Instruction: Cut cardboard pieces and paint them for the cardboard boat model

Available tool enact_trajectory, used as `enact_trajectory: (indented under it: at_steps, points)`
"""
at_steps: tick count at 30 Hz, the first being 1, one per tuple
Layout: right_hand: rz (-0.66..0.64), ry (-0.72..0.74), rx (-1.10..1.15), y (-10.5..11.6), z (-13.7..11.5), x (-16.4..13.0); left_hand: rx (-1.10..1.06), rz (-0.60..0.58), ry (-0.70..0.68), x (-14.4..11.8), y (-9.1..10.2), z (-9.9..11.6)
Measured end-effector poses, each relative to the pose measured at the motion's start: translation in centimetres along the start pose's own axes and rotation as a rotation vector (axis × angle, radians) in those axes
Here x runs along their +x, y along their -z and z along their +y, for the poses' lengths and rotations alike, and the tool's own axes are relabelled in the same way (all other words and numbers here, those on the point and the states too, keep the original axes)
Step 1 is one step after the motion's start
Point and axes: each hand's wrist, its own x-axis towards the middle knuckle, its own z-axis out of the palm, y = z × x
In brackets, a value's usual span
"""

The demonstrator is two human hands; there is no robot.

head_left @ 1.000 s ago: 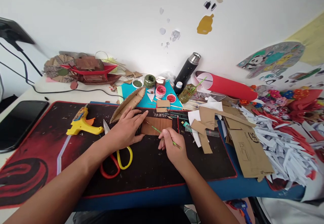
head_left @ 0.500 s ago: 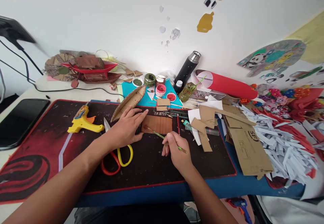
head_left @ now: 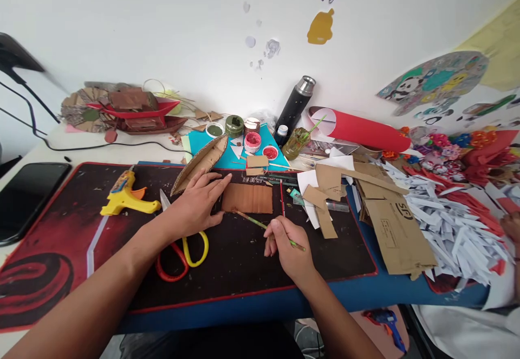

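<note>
The right hand (head_left: 290, 245) gripped a thin green paintbrush (head_left: 258, 222) between thumb and fingers, its handle slanting up to the left and its tip at the lower edge of a brown-painted cardboard rectangle (head_left: 249, 199). That rectangle lay flat on the dark, red-edged mat (head_left: 252, 278), in front of the person and between the two hands. The left hand (head_left: 199, 202) was unclenched, palm down with its fingers spread, thumb and index fingertip beside the rectangle's left end; whether they pressed on it could not be made out. Just behind the left hand, a cardboard boat hull (head_left: 201, 165) slanted across the mat's back edge, while scissors (head_left: 186, 256) with one red and one yellow loop lay partly under the left forearm. A yellow glue gun (head_left: 128, 196) rested farther left. Behind the rectangle, at the back of the bench (head_left: 105, 155), a turquoise sheet (head_left: 197, 145) carried an open pink paint pot (head_left: 252, 143) and a small dish of red paint (head_left: 270, 153). Cardboard offcuts (head_left: 327, 183) lay to the right, near a heap of white paper strips (head_left: 459, 229)
</note>
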Motion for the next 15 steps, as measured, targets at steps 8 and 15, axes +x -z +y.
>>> enact_trajectory:
  at_steps: [8,15]
  points:
    - [0.134,-0.042,0.007,3.1,-0.1,-1.3,-0.018,0.02,-0.009,0.0,-0.1,-0.2]
    - [0.178,-0.053,0.034,3.3,-0.2,-1.6,-0.021,0.025,-0.017,0.0,-0.1,-0.4]
